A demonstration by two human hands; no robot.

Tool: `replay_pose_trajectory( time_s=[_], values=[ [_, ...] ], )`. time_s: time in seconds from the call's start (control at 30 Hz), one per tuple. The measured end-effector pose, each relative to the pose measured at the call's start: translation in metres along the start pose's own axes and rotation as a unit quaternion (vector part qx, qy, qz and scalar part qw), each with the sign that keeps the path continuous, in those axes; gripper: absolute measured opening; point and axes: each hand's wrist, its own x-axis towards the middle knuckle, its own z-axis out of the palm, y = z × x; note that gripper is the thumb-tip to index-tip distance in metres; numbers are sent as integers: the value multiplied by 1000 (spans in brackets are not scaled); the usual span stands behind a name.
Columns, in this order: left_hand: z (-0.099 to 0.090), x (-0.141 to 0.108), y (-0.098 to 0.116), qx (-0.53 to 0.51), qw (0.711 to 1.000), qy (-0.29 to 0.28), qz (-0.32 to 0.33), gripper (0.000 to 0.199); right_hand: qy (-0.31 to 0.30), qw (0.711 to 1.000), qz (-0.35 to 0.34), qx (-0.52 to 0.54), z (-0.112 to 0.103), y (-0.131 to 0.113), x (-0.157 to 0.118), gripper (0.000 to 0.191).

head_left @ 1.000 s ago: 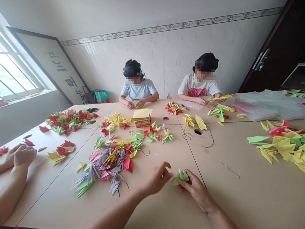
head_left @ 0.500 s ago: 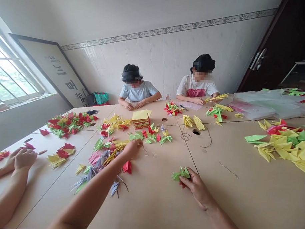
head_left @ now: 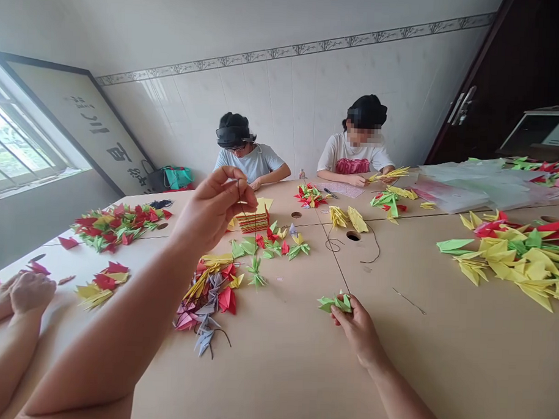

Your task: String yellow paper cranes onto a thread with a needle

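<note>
Raised above the table, my left hand point(head_left: 215, 207) pinches a dark string point(head_left: 256, 230) between thumb and fingers. From the string hangs a strand of folded paper pieces, with a green folded piece point(head_left: 256, 273) visible near the table. My forearm hides part of the strand. Low on the right, my right hand point(head_left: 355, 325) is closed on several green folded paper pieces point(head_left: 337, 303). Beside my left forearm lies a pile of yellow, red, pink and grey folded papers point(head_left: 212, 293). A grey-blue folded piece point(head_left: 204, 341) with a dark string end sits at its near edge.
Two people point(head_left: 251, 159) sit across the table; another person's hands point(head_left: 31, 292) rest at left. A stack of square paper point(head_left: 254, 221), red-green paper heaps point(head_left: 118, 225), a yellow heap point(head_left: 529, 261), plastic sheets point(head_left: 464, 185), a wire needle point(head_left: 409, 301) and a table hole point(head_left: 353, 236) are around.
My left hand has risen from the table, pulling the string up with the green piece hanging below. The colourful pile has drawn together. My right hand keeps its green pieces, nearly still.
</note>
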Motion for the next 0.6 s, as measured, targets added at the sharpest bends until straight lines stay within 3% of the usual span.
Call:
replay_pose_trajectory(
  time_s=[0.2,0.27,0.33,0.43,0.5,0.53,0.6],
  values=[
    [19,1,37,-49,996,-20,67,12,36,995,-37,-81,-1,-1,0,24],
    [25,-2,42,-46,996,-27,76,12,48,991,-58,-108,-1,-2,0,21],
    [29,-7,38,-39,996,-34,71,13,63,985,-86,-134,-2,-1,-1,30],
    [28,-15,13,8,999,-34,28,7,90,972,-138,-166,-4,5,1,49],
    [22,-22,-16,40,999,-17,1,2,107,962,-172,-181,-5,11,3,54],
    [17,-26,-33,118,993,0,-20,4,114,958,-186,-187,-6,13,5,55],
    [10,-39,-67,177,983,8,-42,6,126,950,-209,-195,-6,17,8,55]
  ],
)
